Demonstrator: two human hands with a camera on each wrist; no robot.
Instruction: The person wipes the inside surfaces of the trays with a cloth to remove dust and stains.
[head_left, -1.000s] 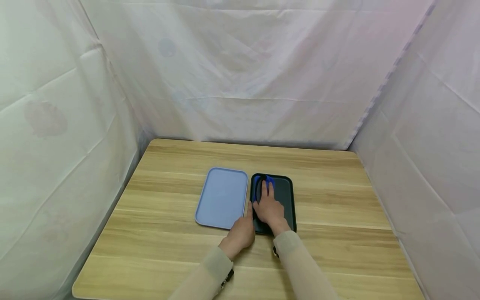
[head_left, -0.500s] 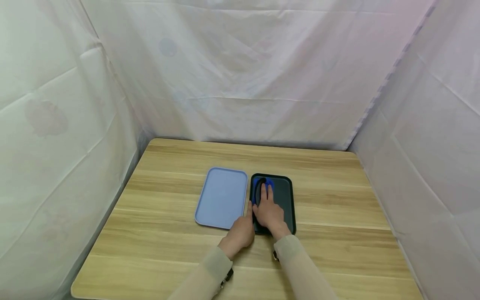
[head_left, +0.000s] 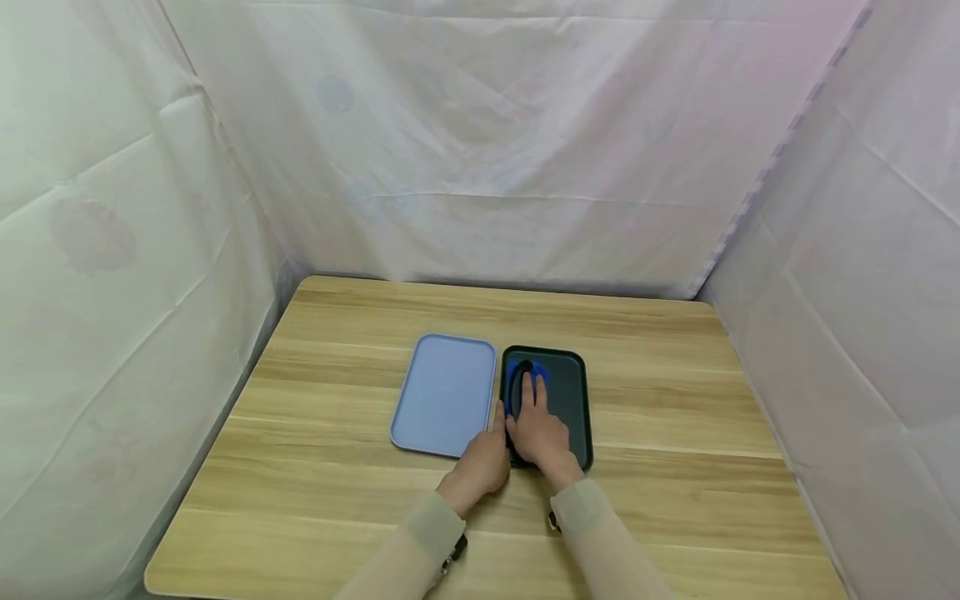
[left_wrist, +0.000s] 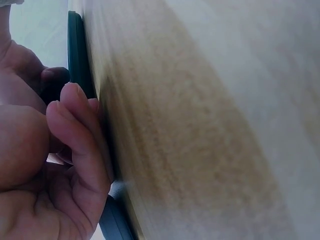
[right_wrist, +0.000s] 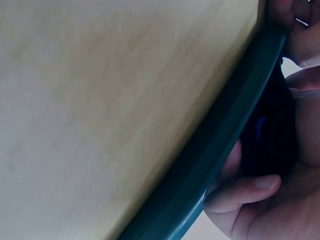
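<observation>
My right hand (head_left: 540,433) grips a blue scrub brush (head_left: 513,393) with an arched black handle. Two fingers lie stretched forward over its blue body, while others curl at the handle in the right wrist view. The brush sits along the left side of the dark green tray (head_left: 568,400), its underside hidden. At that tray's near left corner, my left hand (head_left: 482,461) holds the edge. One finger points forward along the left rim and the other fingers (left_wrist: 82,135) are bent against the tray's outer side. In the right wrist view the green rim (right_wrist: 215,135) runs beside my right hand.
A light blue tray (head_left: 446,396) lies just left of the green one, with a narrow gap between. Both rest on a wood-grain table (head_left: 315,467). Pale cloth walls (head_left: 480,150) stand behind and on both sides.
My right hand and the brush have slid a short way toward me along the green tray. The left hand and both trays have stayed in place.
</observation>
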